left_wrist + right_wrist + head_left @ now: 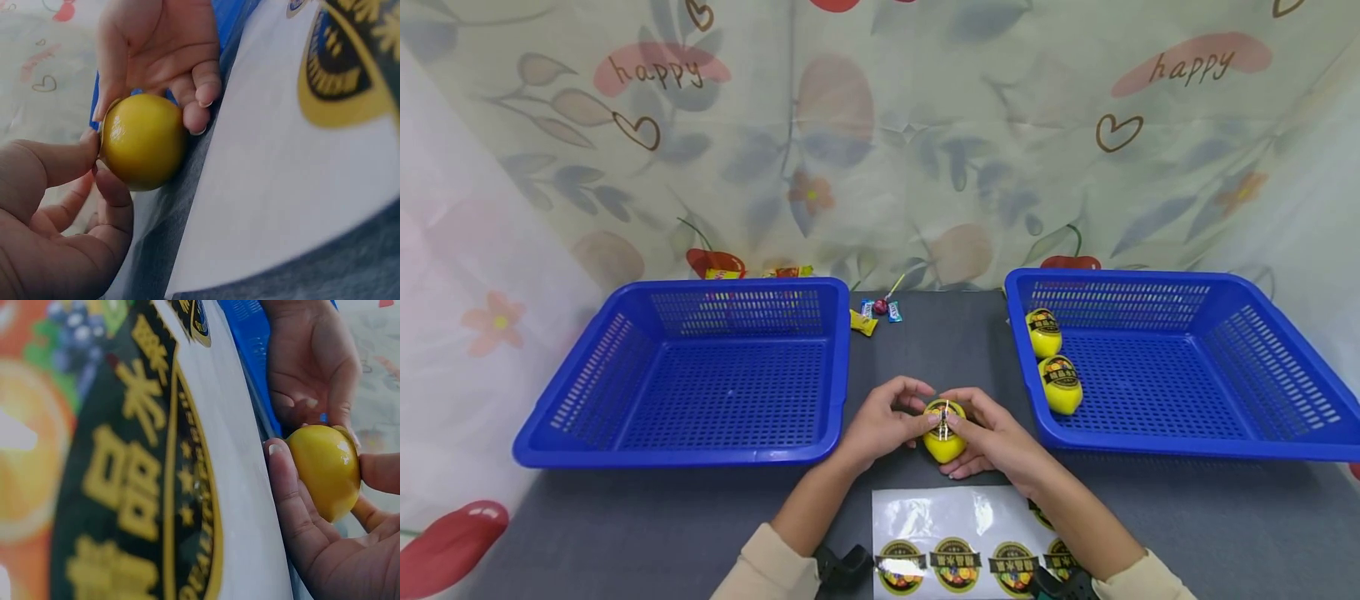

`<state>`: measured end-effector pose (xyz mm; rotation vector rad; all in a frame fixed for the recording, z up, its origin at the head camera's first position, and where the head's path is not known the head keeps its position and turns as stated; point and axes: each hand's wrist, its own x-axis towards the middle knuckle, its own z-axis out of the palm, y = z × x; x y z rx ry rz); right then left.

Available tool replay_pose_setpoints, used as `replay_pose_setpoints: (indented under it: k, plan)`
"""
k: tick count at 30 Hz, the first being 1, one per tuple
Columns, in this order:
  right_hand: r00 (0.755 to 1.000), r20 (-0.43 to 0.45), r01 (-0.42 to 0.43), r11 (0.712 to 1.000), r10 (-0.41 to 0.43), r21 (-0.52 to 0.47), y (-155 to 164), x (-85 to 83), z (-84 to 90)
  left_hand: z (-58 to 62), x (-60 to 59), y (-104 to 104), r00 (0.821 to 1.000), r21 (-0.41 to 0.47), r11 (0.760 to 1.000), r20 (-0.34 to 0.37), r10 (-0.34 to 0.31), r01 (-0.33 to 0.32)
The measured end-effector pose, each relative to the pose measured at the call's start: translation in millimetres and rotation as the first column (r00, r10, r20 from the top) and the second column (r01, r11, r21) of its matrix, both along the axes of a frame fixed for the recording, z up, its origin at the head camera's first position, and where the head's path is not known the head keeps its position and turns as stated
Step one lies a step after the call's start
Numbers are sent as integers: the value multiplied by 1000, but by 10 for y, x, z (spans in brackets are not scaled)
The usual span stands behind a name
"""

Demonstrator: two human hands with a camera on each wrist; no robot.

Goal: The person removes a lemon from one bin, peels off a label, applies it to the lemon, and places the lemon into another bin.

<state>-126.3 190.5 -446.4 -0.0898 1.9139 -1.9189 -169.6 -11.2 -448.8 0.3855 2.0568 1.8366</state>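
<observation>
Two labelled lemons [1052,358] in the right basket [1180,417] show only overhead.

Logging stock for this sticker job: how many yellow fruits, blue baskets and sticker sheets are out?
Yellow fruits: 3, one in both hands, two in the right basket
Blue baskets: 2
Sticker sheets: 1
Total: 6

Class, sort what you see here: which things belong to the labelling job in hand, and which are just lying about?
In the job: lemon held by both hands (left hand, right hand); sticker sheet; labelled lemons; right basket; left basket.

Lying about: sweets.
</observation>
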Motion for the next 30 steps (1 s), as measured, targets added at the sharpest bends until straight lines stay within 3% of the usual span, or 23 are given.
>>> replay_pose_setpoints:
  k: [9,14,17,30]
  plan:
    - [1000,17,8,1000,-7,-17,7,-16,-11,-44,-15,-39,995,-13,999,93,-38,39]
    - [1000,21,8,999,-8,-38,14,-26,-15,-69,-30,-68,967,61,994,231,-105,94]
    - [1000,18,5,999,-4,-40,13,-26,-17,-79,-39,-86,952,102,988,273,-138,115]
    - [999,45,14,999,-12,-51,17,-12,-27,-132,-52,-130,951,164,973,237,-199,162]
